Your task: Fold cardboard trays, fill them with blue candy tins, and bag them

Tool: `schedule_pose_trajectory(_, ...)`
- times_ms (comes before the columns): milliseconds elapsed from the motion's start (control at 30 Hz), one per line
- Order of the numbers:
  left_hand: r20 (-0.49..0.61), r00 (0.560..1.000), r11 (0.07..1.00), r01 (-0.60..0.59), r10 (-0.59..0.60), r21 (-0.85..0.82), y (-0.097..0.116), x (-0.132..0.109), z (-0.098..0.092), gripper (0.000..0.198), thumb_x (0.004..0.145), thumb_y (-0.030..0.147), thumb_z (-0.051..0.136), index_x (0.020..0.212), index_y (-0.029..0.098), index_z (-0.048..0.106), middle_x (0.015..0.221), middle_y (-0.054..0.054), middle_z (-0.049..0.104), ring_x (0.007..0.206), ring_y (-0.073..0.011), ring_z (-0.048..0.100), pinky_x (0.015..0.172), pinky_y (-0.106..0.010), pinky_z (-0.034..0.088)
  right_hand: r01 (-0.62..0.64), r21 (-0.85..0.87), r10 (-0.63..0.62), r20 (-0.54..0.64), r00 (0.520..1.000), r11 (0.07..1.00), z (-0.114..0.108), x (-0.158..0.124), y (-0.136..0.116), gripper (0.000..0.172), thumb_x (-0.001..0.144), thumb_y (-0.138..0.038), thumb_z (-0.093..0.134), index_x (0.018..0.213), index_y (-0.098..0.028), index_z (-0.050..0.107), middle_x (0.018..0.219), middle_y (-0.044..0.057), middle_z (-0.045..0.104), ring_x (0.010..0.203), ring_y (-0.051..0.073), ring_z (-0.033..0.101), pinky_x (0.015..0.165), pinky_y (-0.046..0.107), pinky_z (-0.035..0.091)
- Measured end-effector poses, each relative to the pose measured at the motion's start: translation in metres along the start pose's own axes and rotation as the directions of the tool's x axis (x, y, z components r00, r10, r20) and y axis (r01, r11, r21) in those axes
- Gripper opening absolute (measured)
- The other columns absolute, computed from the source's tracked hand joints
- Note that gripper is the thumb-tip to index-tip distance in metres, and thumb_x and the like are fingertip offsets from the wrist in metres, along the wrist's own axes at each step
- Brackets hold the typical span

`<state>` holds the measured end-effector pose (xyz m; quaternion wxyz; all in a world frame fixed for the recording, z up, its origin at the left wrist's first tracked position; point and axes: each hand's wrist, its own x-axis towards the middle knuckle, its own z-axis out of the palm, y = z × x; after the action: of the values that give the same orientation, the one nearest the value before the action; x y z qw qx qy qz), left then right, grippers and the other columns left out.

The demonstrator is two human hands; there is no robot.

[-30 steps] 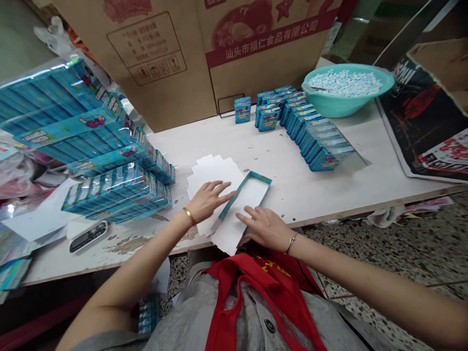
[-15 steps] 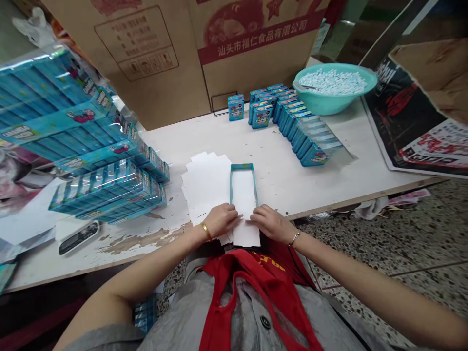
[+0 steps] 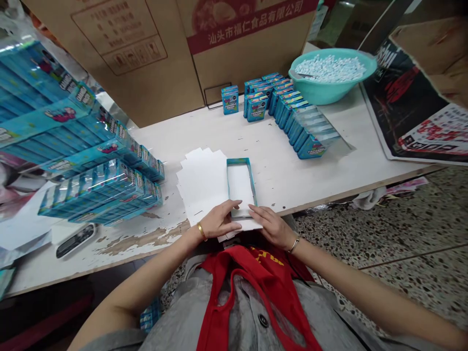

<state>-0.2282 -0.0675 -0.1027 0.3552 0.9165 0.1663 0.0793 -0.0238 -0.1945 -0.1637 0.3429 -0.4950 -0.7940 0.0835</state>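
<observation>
A shallow open tray (image 3: pixel 239 160) with blue sides and a white inside lies in front of me at the table's front edge. At its near left corner is my left hand (image 3: pixel 222 219), thumb and fingers apart around the corner. My right hand (image 3: pixel 271 225) rests on the near right corner, fingers stretched over the near end, where a white flap sticks out toward me. Fanned white card sheets (image 3: pixel 203 183) lie just left of the tray, partly under my left wrist.
Stacks of wrapped blue boxes (image 3: pixel 98 187) stand at left, beside a small scale (image 3: pixel 75 240). Small blue boxes (image 3: pixel 256 108) stand in rows behind the tray. A turquoise bowl (image 3: pixel 325 92) of small pale pieces is at back right. A large carton (image 3: pixel 161 92) closes off the back.
My left hand has opened, its thumb and fingers spreading at the corner. My right fingers have stretched out over the near end. The near end now looks folded up, with less white flap toward me.
</observation>
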Motion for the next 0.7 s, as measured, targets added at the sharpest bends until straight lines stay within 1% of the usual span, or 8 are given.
schedule_pose_trajectory(100, -0.054, 0.998, 0.999, 0.027, -0.029, -0.029, 0.002, 0.002, 0.002, 0.057, 0.086, 0.047, 0.051, 0.131, 0.015, 0.04, 0.111, -0.012, 0.058, 0.095, -0.0195, 0.056, 0.082, -0.032, 0.046, -0.115, 0.114, 0.126, -0.094, 0.988, 0.987, 0.004, 0.011, -0.003, 0.036, 0.094, -0.019, 0.037, 0.128, -0.02, 0.048, 0.124, 0.014, 0.059, 0.113, 0.022, 0.054, 0.094, 0.045, 0.047)
schedule_pose_trajectory(233, -0.182, 0.938, 0.955, 0.287, -0.295, -0.069, 0.01, 0.015, 0.014, 0.036, 0.088, 0.039, 0.049, 0.116, 0.017, 0.051, 0.081, -0.002, 0.06, 0.067, -0.0135, 0.055, 0.063, -0.026, 0.044, -0.301, 0.172, 0.332, -0.204, 0.921, 0.938, 0.004, 0.022, -0.006, 0.04, 0.095, -0.026, 0.039, 0.135, -0.021, 0.039, 0.118, 0.011, 0.06, 0.108, 0.02, 0.056, 0.092, 0.041, 0.049)
schedule_pose_trajectory(300, -0.198, 0.89, 0.912, 0.399, -0.411, -0.098, 0.015, 0.02, 0.017, 0.036, 0.084, 0.037, 0.055, 0.114, 0.018, 0.052, 0.074, 0.001, 0.058, 0.061, -0.0127, 0.053, 0.059, -0.025, 0.041, -0.301, 0.11, 0.318, -0.213, 0.924, 0.947, 0.005, 0.022, -0.005, 0.04, 0.094, -0.031, 0.044, 0.132, -0.02, 0.043, 0.125, 0.014, 0.054, 0.109, 0.022, 0.055, 0.09, 0.041, 0.049)
schedule_pose_trajectory(367, -0.196, 0.854, 0.876, 0.475, -0.481, -0.079, 0.02, 0.023, 0.016, 0.04, 0.082, 0.035, 0.058, 0.118, 0.02, 0.05, 0.076, 0.001, 0.059, 0.063, -0.0136, 0.055, 0.06, -0.025, 0.042, -0.251, -0.009, 0.247, -0.158, 0.956, 0.968, 0.007, 0.021, -0.003, 0.034, 0.093, -0.033, 0.047, 0.123, -0.02, 0.052, 0.126, 0.015, 0.051, 0.109, 0.024, 0.053, 0.089, 0.042, 0.048)
schedule_pose_trajectory(433, -0.221, 0.858, 0.876, 0.481, -0.464, 0.027, 0.027, 0.021, 0.013, 0.044, 0.084, 0.034, 0.057, 0.124, 0.021, 0.046, 0.091, -0.003, 0.063, 0.074, -0.0165, 0.059, 0.067, -0.028, 0.044, -0.203, -0.125, 0.193, -0.092, 0.977, 0.971, 0.009, 0.021, -0.001, 0.028, 0.092, -0.031, 0.048, 0.115, -0.019, 0.058, 0.119, 0.014, 0.054, 0.103, 0.025, 0.052, 0.086, 0.042, 0.048)
schedule_pose_trajectory(567, -0.235, 0.949, 0.873, 0.292, -0.212, 0.391, 0.039, 0.011, 0.007, 0.028, 0.088, 0.038, 0.052, 0.111, 0.022, 0.057, 0.125, -0.009, 0.054, 0.109, -0.0266, 0.051, 0.09, -0.042, 0.038, -0.16, -0.239, 0.162, -0.012, 0.987, 0.958, 0.007, 0.03, -0.003, 0.017, 0.09, -0.022, 0.05, 0.097, -0.017, 0.064, 0.104, 0.011, 0.058, 0.09, 0.022, 0.048, 0.077, 0.035, 0.044)
schedule_pose_trajectory(633, -0.141, 0.973, 0.849, 0.23, -0.185, 0.475, 0.041, 0.009, 0.008, 0.02, 0.089, 0.037, 0.051, 0.095, 0.021, 0.061, 0.113, -0.007, 0.06, 0.107, -0.0269, 0.051, 0.092, -0.046, 0.035, -0.162, -0.24, 0.173, 0.024, 0.985, 0.957, 0.006, 0.037, -0.005, 0.012, 0.088, -0.016, 0.052, 0.091, -0.018, 0.063, 0.098, 0.009, 0.058, 0.087, 0.02, 0.046, 0.074, 0.032, 0.042)
schedule_pose_trajectory(700, -0.097, 0.964, 0.823, 0.263, -0.249, 0.503, 0.038, 0.012, 0.01, 0.019, 0.091, 0.031, 0.047, 0.09, 0.02, 0.062, 0.1, -0.006, 0.063, 0.1, -0.025, 0.053, 0.091, -0.046, 0.035, -0.2, -0.218, 0.219, 0.066, 0.974, 0.955, 0.006, 0.044, -0.006, 0.009, 0.085, -0.013, 0.054, 0.087, -0.018, 0.062, 0.093, 0.006, 0.058, 0.086, 0.019, 0.045, 0.073, 0.031, 0.041)
